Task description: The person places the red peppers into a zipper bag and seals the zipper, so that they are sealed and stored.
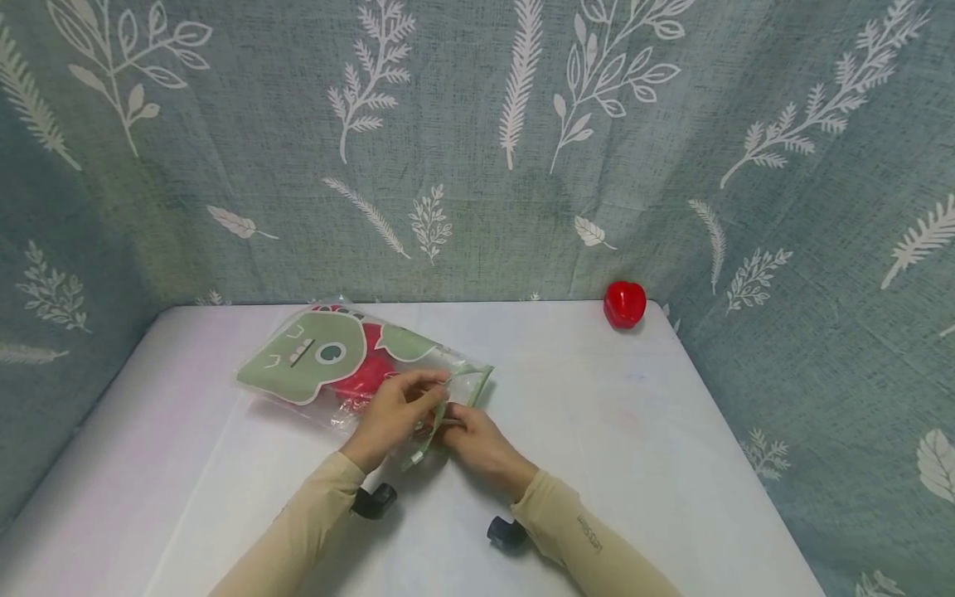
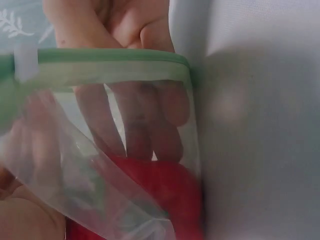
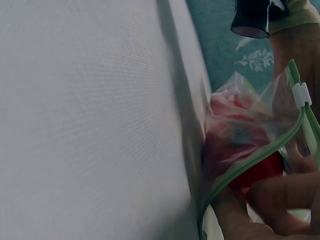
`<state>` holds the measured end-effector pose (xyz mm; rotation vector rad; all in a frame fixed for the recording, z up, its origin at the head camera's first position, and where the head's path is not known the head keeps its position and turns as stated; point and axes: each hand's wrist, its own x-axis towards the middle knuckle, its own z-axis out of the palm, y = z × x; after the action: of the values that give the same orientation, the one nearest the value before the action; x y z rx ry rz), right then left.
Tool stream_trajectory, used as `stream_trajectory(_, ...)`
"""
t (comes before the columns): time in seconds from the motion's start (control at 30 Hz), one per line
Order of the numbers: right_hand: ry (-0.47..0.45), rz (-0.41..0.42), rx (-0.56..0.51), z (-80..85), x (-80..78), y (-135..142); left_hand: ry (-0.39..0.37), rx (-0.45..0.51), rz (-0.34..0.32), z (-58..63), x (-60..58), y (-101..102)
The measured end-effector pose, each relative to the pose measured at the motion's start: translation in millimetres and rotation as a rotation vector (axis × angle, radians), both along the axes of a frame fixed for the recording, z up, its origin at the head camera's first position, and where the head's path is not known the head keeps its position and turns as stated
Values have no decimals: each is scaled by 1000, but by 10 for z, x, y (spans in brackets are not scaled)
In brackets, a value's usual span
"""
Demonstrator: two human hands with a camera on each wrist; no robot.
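Observation:
A clear zip bag [image 1: 283, 369] with a green dinosaur print lies on the table, its green-edged mouth held apart toward the right. My left hand [image 1: 395, 419] pinches the bag near the mouth. My right hand [image 1: 481, 448] reaches in through the mouth; in the left wrist view its fingers [image 2: 142, 130] extend down to a glossy red thing [image 2: 165, 182] inside. Another red thing [image 1: 366, 377] shows deeper in the bag, partly behind the print. The white zip slider [image 3: 301, 95] sits at one end of the green strip.
A red bell pepper [image 1: 624, 304] stands at the table's back right corner. The white table [image 1: 634, 464] is enclosed by a grey-green leaf-patterned curtain [image 1: 462, 149]. Dark wrist cameras [image 1: 373, 502] hang under both sleeves.

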<state>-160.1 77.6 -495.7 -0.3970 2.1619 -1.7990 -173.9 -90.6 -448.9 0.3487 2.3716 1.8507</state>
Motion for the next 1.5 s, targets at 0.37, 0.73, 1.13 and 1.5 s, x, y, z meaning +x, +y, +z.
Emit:
stream_trajectory(0.37, 14, -41, 44, 30, 18, 169, -22, -8, -7, 23, 31, -54)
stream_trajectory(0.73, -75, -188, -160, 56, -54, 473, -18, -7, -2, 38, 33, -59)
stream_trajectory(1.13, -104, -654, -77, 134, -356, 1168, -42, -1, 7, 50, 53, -84)
stream_trajectory(1.5, -137, -944, -18, 171, -745, 1860, -24, -4, -1, 48, 50, -103)
